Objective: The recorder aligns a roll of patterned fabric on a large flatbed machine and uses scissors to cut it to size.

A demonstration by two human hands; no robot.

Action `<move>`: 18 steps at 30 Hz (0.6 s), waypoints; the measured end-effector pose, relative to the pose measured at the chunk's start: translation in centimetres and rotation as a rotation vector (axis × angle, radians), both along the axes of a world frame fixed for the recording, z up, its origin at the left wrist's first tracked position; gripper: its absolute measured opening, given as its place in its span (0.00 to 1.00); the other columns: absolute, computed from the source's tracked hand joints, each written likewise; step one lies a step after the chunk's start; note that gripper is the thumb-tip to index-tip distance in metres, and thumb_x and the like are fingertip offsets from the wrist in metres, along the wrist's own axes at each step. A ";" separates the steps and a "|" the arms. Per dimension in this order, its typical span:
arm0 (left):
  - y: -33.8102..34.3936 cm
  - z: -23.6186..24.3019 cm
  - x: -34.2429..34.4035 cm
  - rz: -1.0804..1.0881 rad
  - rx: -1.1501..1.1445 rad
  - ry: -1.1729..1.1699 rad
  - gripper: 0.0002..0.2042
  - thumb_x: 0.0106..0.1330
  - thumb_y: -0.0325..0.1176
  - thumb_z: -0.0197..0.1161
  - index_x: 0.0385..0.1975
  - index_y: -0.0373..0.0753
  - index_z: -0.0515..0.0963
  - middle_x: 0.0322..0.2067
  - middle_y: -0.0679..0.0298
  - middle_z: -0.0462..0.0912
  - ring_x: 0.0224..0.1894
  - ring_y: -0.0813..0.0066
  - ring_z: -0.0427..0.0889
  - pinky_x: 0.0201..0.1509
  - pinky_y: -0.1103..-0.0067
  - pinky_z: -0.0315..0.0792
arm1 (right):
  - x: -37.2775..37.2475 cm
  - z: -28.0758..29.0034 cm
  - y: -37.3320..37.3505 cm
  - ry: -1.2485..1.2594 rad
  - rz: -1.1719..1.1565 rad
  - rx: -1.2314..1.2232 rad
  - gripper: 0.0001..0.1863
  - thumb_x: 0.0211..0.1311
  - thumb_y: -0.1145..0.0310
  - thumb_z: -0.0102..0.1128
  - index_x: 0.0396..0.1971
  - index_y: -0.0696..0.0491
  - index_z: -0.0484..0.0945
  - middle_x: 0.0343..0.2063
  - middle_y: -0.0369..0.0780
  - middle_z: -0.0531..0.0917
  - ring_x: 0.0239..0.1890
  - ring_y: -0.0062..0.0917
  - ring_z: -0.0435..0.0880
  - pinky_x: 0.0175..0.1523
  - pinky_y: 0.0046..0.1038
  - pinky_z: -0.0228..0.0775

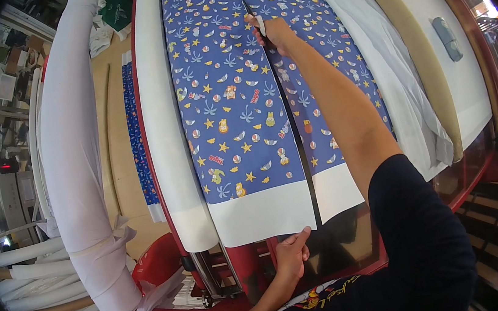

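From the head camera, a long sheet of blue paper printed with small stars and cartoon figures (227, 102) lies along the red-edged glass bench (478, 172), split lengthwise by a dark cut. The right hand (271, 30) reaches far up the cut, closed around a small white tool (260, 25). The left hand (291, 255) pinches the sheet's white lower edge near the cut. A big white fabric roll (73, 151) lies at left.

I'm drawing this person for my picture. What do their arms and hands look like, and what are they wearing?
Both hands, the left hand and right hand, are bare, with no gloves. The arms are bare too, apart from a short dark navy sleeve on the right upper arm. No watch or rings show.
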State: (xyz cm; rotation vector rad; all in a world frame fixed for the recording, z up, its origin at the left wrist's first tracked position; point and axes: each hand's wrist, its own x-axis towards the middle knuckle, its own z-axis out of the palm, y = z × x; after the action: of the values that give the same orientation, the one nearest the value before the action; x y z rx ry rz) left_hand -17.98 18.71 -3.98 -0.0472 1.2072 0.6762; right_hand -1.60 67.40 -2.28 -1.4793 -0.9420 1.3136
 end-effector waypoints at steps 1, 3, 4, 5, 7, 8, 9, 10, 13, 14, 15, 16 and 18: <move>0.0 0.0 0.1 0.002 0.004 0.012 0.13 0.63 0.36 0.72 0.31 0.30 0.82 0.16 0.72 0.72 0.12 0.87 0.62 0.17 0.84 0.53 | 0.0 0.0 0.5 0.015 0.003 0.010 0.23 0.55 0.50 0.74 0.25 0.57 0.80 0.20 0.35 0.78 0.19 0.19 0.76 0.24 0.21 0.71; 0.2 0.1 0.1 -0.004 -0.005 0.022 0.12 0.63 0.35 0.72 0.28 0.32 0.81 0.16 0.72 0.72 0.13 0.86 0.62 0.18 0.84 0.54 | -0.1 0.0 1.3 0.031 0.007 0.019 0.23 0.56 0.50 0.74 0.25 0.57 0.80 0.20 0.35 0.78 0.19 0.19 0.76 0.24 0.21 0.70; 0.4 0.3 0.1 -0.010 -0.013 0.032 0.12 0.64 0.34 0.72 0.26 0.33 0.80 0.16 0.71 0.72 0.13 0.84 0.62 0.18 0.83 0.56 | -0.2 0.0 1.6 0.060 0.014 0.030 0.22 0.56 0.51 0.74 0.25 0.57 0.80 0.20 0.35 0.78 0.20 0.19 0.76 0.24 0.21 0.70; 0.5 0.4 0.1 -0.009 -0.015 0.033 0.12 0.64 0.34 0.72 0.26 0.33 0.80 0.16 0.71 0.72 0.13 0.84 0.62 0.18 0.83 0.56 | -0.2 0.0 1.9 0.089 0.021 0.041 0.22 0.56 0.51 0.73 0.25 0.57 0.80 0.20 0.35 0.78 0.20 0.19 0.76 0.25 0.21 0.69; 0.5 0.5 -0.1 -0.009 -0.009 0.053 0.12 0.63 0.34 0.72 0.26 0.32 0.81 0.17 0.70 0.73 0.14 0.84 0.64 0.19 0.83 0.57 | -0.7 0.2 2.4 0.091 0.020 0.038 0.22 0.57 0.51 0.73 0.25 0.57 0.80 0.20 0.35 0.78 0.20 0.19 0.76 0.25 0.21 0.69; 0.4 0.4 -0.2 -0.006 -0.011 0.055 0.12 0.63 0.34 0.72 0.26 0.32 0.81 0.17 0.70 0.73 0.14 0.84 0.64 0.19 0.83 0.57 | -1.0 0.2 2.6 0.092 0.017 0.038 0.21 0.58 0.52 0.72 0.25 0.57 0.80 0.20 0.35 0.78 0.20 0.19 0.76 0.25 0.22 0.69; 0.4 0.3 -0.1 -0.021 -0.007 0.052 0.12 0.64 0.34 0.72 0.26 0.32 0.81 0.17 0.70 0.74 0.14 0.84 0.64 0.19 0.83 0.57 | -0.5 -0.1 3.3 0.085 0.015 0.040 0.21 0.58 0.52 0.72 0.25 0.57 0.80 0.20 0.35 0.78 0.20 0.19 0.76 0.25 0.22 0.69; 0.3 0.2 0.0 -0.036 -0.003 0.050 0.12 0.64 0.34 0.72 0.27 0.31 0.82 0.17 0.70 0.74 0.15 0.84 0.65 0.19 0.83 0.57 | -0.1 -0.2 4.1 0.042 -0.003 0.011 0.21 0.58 0.53 0.72 0.25 0.57 0.80 0.20 0.36 0.78 0.20 0.19 0.76 0.25 0.22 0.69; 0.4 0.2 -0.1 -0.035 -0.013 0.071 0.12 0.64 0.34 0.71 0.26 0.31 0.82 0.17 0.69 0.74 0.15 0.84 0.66 0.20 0.83 0.57 | -0.6 -0.4 5.1 0.024 -0.022 0.006 0.20 0.58 0.54 0.73 0.25 0.57 0.80 0.21 0.36 0.79 0.19 0.19 0.76 0.25 0.21 0.69; 0.4 0.2 -0.3 -0.031 -0.015 0.073 0.12 0.64 0.34 0.71 0.26 0.31 0.82 0.17 0.69 0.74 0.15 0.84 0.66 0.20 0.83 0.57 | -1.0 -0.5 5.2 0.045 -0.027 0.032 0.20 0.57 0.54 0.73 0.26 0.57 0.80 0.21 0.36 0.79 0.19 0.19 0.76 0.25 0.21 0.69; 0.5 0.2 -0.3 -0.043 -0.018 0.074 0.12 0.64 0.34 0.71 0.26 0.31 0.82 0.17 0.69 0.74 0.16 0.84 0.66 0.20 0.83 0.57 | -0.8 -0.6 5.6 0.040 -0.029 0.033 0.20 0.57 0.54 0.73 0.26 0.57 0.80 0.21 0.36 0.79 0.19 0.19 0.76 0.25 0.21 0.69; 0.5 0.2 -0.2 -0.054 -0.022 0.075 0.12 0.64 0.34 0.71 0.26 0.30 0.82 0.16 0.69 0.74 0.16 0.84 0.66 0.20 0.84 0.58 | -0.5 -0.7 6.2 0.037 -0.025 0.045 0.20 0.57 0.54 0.73 0.27 0.57 0.80 0.21 0.36 0.79 0.18 0.20 0.76 0.25 0.21 0.71; 0.6 0.3 -0.2 -0.058 -0.029 0.076 0.12 0.64 0.34 0.71 0.26 0.30 0.82 0.16 0.69 0.74 0.16 0.84 0.66 0.21 0.84 0.58 | -0.3 -0.8 7.0 0.033 -0.019 0.055 0.20 0.56 0.54 0.74 0.28 0.57 0.80 0.22 0.37 0.79 0.18 0.20 0.76 0.25 0.21 0.72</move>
State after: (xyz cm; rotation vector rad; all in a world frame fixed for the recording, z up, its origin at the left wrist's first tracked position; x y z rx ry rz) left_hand -18.18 19.36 -3.71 -0.0109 1.2865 0.6147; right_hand -1.91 74.44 -3.09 -1.4177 -0.9333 1.2847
